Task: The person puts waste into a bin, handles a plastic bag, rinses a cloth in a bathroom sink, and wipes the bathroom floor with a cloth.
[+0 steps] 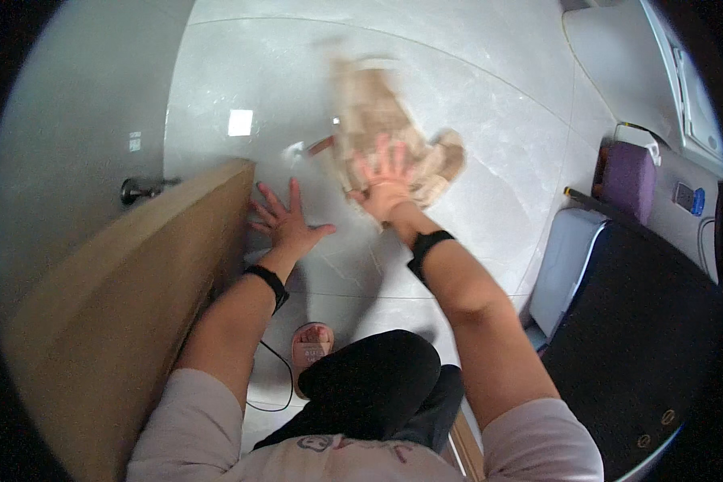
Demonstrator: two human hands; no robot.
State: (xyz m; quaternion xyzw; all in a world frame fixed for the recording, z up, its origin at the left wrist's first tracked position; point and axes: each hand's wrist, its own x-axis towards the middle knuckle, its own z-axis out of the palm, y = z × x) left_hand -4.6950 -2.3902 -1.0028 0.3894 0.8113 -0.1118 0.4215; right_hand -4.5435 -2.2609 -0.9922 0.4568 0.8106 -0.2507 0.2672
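My right hand (385, 181) lies with spread fingers on a bunched tan and cream cloth (376, 102) on the grey tiled floor. The cloth is blurred, and my palm presses on it without a visible grip. My left hand (286, 223) is apart from the cloth, palm down with fingers spread, beside the end of a wooden panel; whether it touches the floor cannot be told. A black band circles each of my wrists.
The wooden door or panel (156, 259) stands close on the left, with a metal doorstop (134, 191) beyond. A black-topped piece of furniture (632, 325), a purple box (629, 178) and a white appliance (644, 78) are at right. A black cable (291, 376) lies near my slippered foot (313, 346).
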